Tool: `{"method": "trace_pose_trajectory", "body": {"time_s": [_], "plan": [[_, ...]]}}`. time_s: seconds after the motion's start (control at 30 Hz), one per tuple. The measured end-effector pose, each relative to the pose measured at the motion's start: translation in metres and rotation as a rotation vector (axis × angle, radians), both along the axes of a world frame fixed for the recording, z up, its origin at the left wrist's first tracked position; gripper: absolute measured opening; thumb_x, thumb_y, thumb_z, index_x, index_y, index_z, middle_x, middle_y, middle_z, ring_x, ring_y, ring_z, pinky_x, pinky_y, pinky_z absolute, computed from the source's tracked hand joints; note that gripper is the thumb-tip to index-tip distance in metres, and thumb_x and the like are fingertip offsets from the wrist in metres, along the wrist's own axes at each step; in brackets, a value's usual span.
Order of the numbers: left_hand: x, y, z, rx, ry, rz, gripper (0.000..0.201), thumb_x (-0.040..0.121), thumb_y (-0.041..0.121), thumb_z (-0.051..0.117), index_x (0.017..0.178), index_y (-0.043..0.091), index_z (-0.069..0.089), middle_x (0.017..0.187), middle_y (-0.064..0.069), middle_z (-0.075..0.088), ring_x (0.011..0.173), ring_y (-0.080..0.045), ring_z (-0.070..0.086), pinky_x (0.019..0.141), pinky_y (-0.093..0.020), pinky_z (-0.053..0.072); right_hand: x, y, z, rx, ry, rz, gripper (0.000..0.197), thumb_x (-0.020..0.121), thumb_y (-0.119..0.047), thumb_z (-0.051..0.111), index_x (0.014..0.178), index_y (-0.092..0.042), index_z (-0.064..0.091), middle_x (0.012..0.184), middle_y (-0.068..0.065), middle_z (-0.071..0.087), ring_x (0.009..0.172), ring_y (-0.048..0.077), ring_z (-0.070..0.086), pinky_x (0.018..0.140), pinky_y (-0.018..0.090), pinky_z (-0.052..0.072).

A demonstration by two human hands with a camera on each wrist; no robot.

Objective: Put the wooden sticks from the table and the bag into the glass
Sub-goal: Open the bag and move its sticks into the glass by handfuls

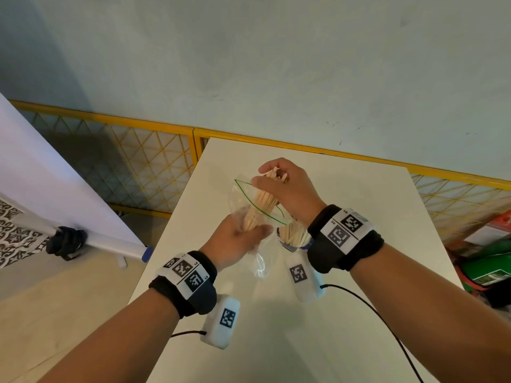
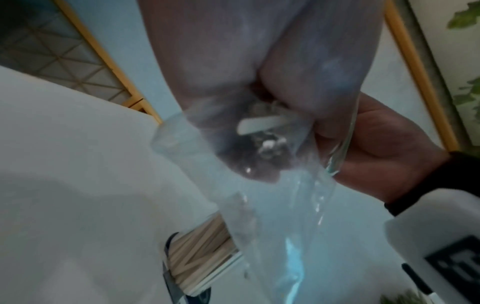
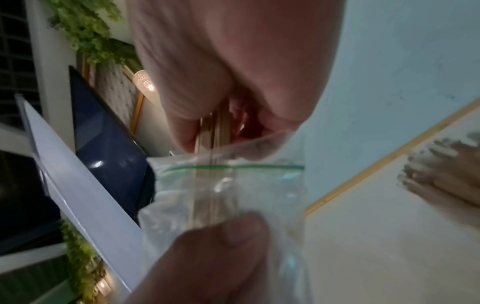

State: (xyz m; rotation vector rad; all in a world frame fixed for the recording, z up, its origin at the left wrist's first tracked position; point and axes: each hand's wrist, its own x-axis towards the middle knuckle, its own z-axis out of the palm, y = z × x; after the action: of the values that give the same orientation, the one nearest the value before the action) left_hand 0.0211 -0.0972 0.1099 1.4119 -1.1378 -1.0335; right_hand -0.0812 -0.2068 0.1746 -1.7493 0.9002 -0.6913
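Observation:
Above the white table (image 1: 359,205), my left hand (image 1: 240,239) grips a clear zip bag (image 1: 243,205) with a green seal line by its lower half. A bundle of wooden sticks (image 1: 264,201) pokes out of the bag's mouth. My right hand (image 1: 279,181) pinches the top ends of those sticks just above the opening; the right wrist view shows the sticks (image 3: 215,131) between its fingers. The glass (image 1: 294,240), packed with more sticks, stands on the table under my right wrist. In the left wrist view the glass (image 2: 197,259) sits below the hanging bag (image 2: 259,164).
A yellow mesh fence (image 1: 143,161) runs behind the table's far edge. A rolled white screen (image 1: 55,189) leans at the left. Green and red boxes (image 1: 489,266) lie on the floor at the right. Cables from both wrist units trail over the table's near part.

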Motion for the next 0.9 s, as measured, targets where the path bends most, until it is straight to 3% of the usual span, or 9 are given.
{"method": "trace_pose_trajectory", "body": {"time_s": [0.07, 0.1, 0.2, 0.3, 0.37, 0.43, 0.57, 0.73, 0.9], "plan": [[-0.001, -0.002, 0.003, -0.02, -0.006, 0.041, 0.008, 0.09, 0.021, 0.063, 0.096, 0.016, 0.064, 0.072, 0.007, 0.068, 0.065, -0.009, 0.061, 0.065, -0.025, 0.048, 0.002, 0.005, -0.002, 0.116, -0.035, 0.014, 0.032, 0.073, -0.033, 0.078, 0.098, -0.016, 0.067, 0.071, -0.011, 0.06, 0.057, -0.002, 0.055, 0.054, 0.014, 0.042], [-0.001, -0.002, 0.005, -0.025, -0.002, 0.041, 0.017, 0.088, 0.023, 0.061, 0.099, 0.011, 0.065, 0.078, -0.006, 0.069, 0.07, -0.017, 0.062, 0.066, -0.032, 0.049, 0.002, 0.007, -0.004, 0.158, -0.026, 0.033, 0.033, 0.071, -0.036, 0.079, 0.096, -0.017, 0.069, 0.071, -0.011, 0.063, 0.059, -0.002, 0.058, 0.056, 0.015, 0.044], [-0.003, -0.002, 0.006, -0.046, -0.042, 0.01, 0.027, 0.087, 0.023, 0.059, 0.1, 0.0, 0.063, 0.085, -0.032, 0.063, 0.069, -0.042, 0.059, 0.063, -0.049, 0.048, 0.002, 0.008, -0.005, 0.212, 0.033, 0.034, 0.026, 0.072, -0.038, 0.077, 0.084, -0.015, 0.075, 0.072, -0.005, 0.071, 0.066, 0.008, 0.067, 0.063, 0.023, 0.049], [-0.001, -0.002, 0.002, -0.045, -0.123, 0.057, 0.019, 0.083, 0.024, 0.062, 0.092, 0.007, 0.064, 0.067, -0.013, 0.062, 0.059, -0.028, 0.057, 0.059, -0.041, 0.046, 0.002, 0.006, -0.006, 0.158, 0.136, -0.008, 0.042, 0.075, -0.039, 0.071, 0.081, 0.002, 0.069, 0.063, 0.005, 0.062, 0.052, 0.013, 0.055, 0.056, 0.026, 0.043], [0.002, -0.003, -0.003, -0.017, -0.168, 0.07, 0.024, 0.081, 0.028, 0.065, 0.093, 0.007, 0.064, 0.063, 0.001, 0.057, 0.054, -0.014, 0.054, 0.058, -0.033, 0.048, -0.001, 0.006, -0.009, 0.146, 0.192, -0.031, 0.038, 0.076, -0.038, 0.068, 0.068, -0.001, 0.064, 0.051, 0.005, 0.055, 0.043, 0.013, 0.047, 0.05, 0.024, 0.04], [0.004, -0.002, -0.006, 0.019, -0.198, 0.064, 0.024, 0.082, 0.029, 0.071, 0.088, 0.008, 0.06, 0.063, 0.001, 0.054, 0.053, -0.012, 0.054, 0.057, -0.03, 0.051, -0.005, 0.006, -0.011, 0.144, 0.193, -0.051, 0.03, 0.078, -0.034, 0.066, 0.066, -0.007, 0.063, 0.046, 0.004, 0.051, 0.037, 0.013, 0.045, 0.045, 0.021, 0.039], [0.01, 0.0, -0.008, 0.049, -0.209, 0.042, 0.035, 0.082, 0.033, 0.077, 0.091, 0.005, 0.059, 0.066, -0.004, 0.059, 0.056, -0.012, 0.06, 0.058, -0.027, 0.053, -0.014, -0.002, -0.006, 0.148, 0.094, -0.153, 0.038, 0.08, -0.032, 0.067, 0.075, 0.006, 0.069, 0.05, 0.007, 0.055, 0.035, 0.011, 0.046, 0.042, 0.021, 0.039], [0.017, 0.001, -0.014, 0.077, -0.11, 0.075, 0.045, 0.077, 0.035, 0.08, 0.095, -0.002, 0.062, 0.06, -0.002, 0.062, 0.057, -0.011, 0.062, 0.065, -0.028, 0.056, -0.023, -0.027, 0.015, 0.16, -0.079, -0.226, 0.025, 0.082, -0.026, 0.064, 0.063, -0.011, 0.07, 0.057, 0.008, 0.058, 0.038, 0.012, 0.043, 0.04, 0.021, 0.034], [0.028, -0.001, -0.024, 0.152, -0.053, 0.116, 0.049, 0.068, 0.045, 0.084, 0.096, 0.014, 0.059, 0.067, -0.007, 0.065, 0.06, -0.016, 0.064, 0.068, -0.03, 0.056, -0.032, -0.061, 0.041, 0.025, -0.048, -0.319, 0.022, 0.081, -0.023, 0.064, 0.067, -0.007, 0.069, 0.064, 0.01, 0.062, 0.037, 0.011, 0.045, 0.038, 0.02, 0.036]]}}
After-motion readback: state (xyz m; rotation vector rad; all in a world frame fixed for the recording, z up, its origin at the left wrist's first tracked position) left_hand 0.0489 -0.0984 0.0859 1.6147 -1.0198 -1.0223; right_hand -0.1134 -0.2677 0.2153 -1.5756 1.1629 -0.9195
